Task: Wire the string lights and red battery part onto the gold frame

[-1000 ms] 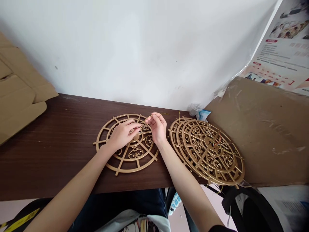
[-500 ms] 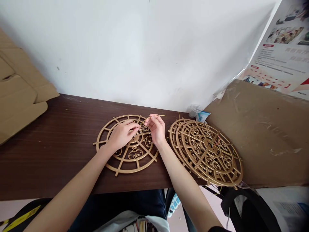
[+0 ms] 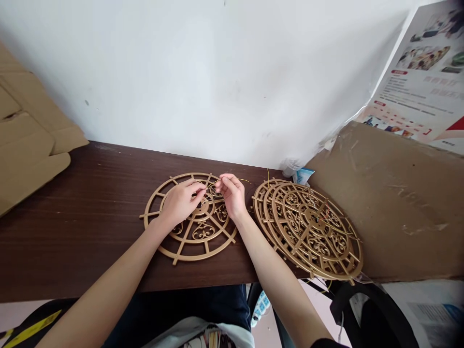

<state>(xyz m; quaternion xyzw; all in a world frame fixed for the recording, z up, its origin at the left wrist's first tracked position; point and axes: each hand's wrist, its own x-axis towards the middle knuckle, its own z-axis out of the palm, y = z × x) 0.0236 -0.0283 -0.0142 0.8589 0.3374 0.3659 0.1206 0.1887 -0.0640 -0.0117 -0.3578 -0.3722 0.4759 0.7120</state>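
A gold round openwork frame [image 3: 203, 258] with scrolled inserts lies flat on the dark brown table. Above its upper half, my left hand [image 3: 183, 200] is closed in a pinch on a thin yellow wire [image 3: 213, 183]. My right hand [image 3: 233, 193] grips the same wire a short way to the right, fingers curled. From the right fingers the wire's free end sticks out to the right. The frame's hub [image 3: 200, 207] shows partly below the hands; its upper left part is hidden by my left hand.
Several matching gold frames [image 3: 297, 251] lie stacked at the right, with wires on top. Behind them stand a clear plastic cup [image 3: 290, 167] and a blue-white packet [image 3: 303, 175]. Cardboard [image 3: 402, 203] leans at the right, more cardboard [image 3: 32, 116] at the left. A white wall [image 3: 188, 82] bounds the back.
My right hand has shifted slightly left and down, nearer my left hand. The wire's free end now droops a little. Both hands keep their hold.
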